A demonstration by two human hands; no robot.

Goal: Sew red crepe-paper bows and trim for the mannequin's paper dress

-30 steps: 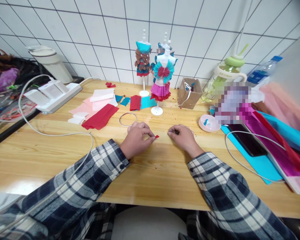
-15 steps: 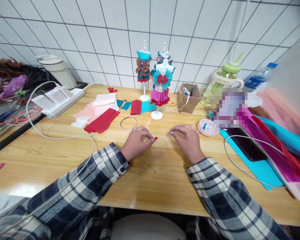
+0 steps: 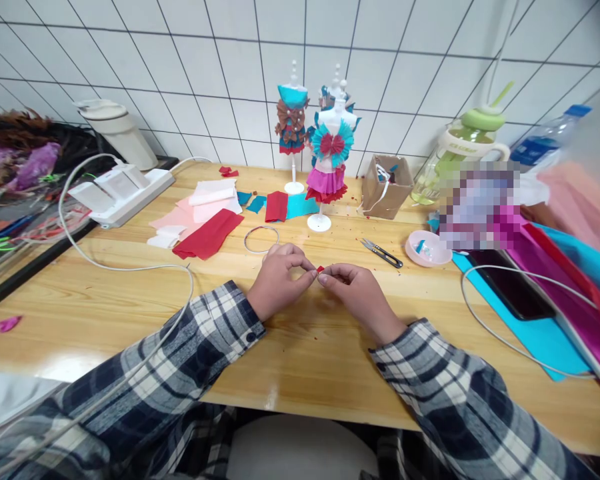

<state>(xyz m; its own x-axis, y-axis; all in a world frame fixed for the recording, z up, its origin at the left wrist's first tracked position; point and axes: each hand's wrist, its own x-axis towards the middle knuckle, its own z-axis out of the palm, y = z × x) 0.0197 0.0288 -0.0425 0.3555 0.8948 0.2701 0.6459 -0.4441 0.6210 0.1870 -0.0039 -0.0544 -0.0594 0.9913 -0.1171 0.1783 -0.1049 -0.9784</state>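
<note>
- A white tiled wall with dark grout lines [image 3: 205, 127] rises well beyond the grip, and a pale varnished wooden table [image 3: 310, 373] spreads beneath it.
- Past the grip stand three small white dress forms: one in a turquoise ruffle and magenta skirt [image 3: 329, 163], one in brown bows [image 3: 292, 120] to its left, and one partly hidden behind. Their layered outfits look well advanced, to judge by the trims in place.
- The left hand [image 3: 283, 280] pinches a tiny red cloth-like piece [image 3: 321, 269] between thumb and forefinger; the right hand [image 3: 357, 293], fingertips drawn together, seems to pinch its other edge. The piece appears joined to nothing else, so its shaping looks early and its fastening undone; the fingers hide much of it.
- A thin white cable [image 3: 135, 269] runs left of the grip and lies over the left sleeve, where it could snag.
- A folded red cloth-like sheet [image 3: 209, 235] lies beyond and left of the grip.
- An open brown cardboard box [image 3: 387, 188] sits beyond and right of the grip.
- A round pale pink bowl [image 3: 443, 259] holding small bits is nearer, to the right.
- Black-handled metal snips [image 3: 383, 253] rest between bowl and grip, just past the right hand.
- A thin round ring [image 3: 261, 228] lies just beyond the left hand.
</note>
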